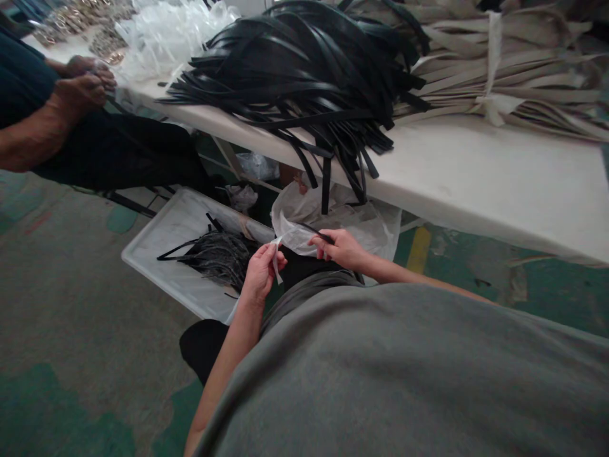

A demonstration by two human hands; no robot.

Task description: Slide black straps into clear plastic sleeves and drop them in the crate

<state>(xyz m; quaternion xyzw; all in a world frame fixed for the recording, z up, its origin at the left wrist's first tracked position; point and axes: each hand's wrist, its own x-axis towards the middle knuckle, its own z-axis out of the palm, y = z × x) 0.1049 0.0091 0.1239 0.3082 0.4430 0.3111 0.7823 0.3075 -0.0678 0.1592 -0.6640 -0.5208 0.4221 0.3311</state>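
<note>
Over my lap, my left hand [262, 265] pinches a narrow white strip [277, 266] whose end dangles below the fingers. My right hand [340, 247] is closed around a thin black strap [320, 233], which points up and left from the fingers. White film lies between the two hands, and I cannot tell whether it is joined to the strap. Just left of my left hand, a pile of black straps [216, 257] lies in a pale plastic bin [147, 244]. Behind my right hand sits a translucent plastic bag [380, 228] with pale scraps in it.
On the white table [480, 171] lies a large heap of black straps [304, 57], some overhanging the edge. Tied beige straps [537, 89], clear plastic bags [166, 32] and metal pieces [76, 19] are there too. A co-worker's hands [83, 86] are at the far left.
</note>
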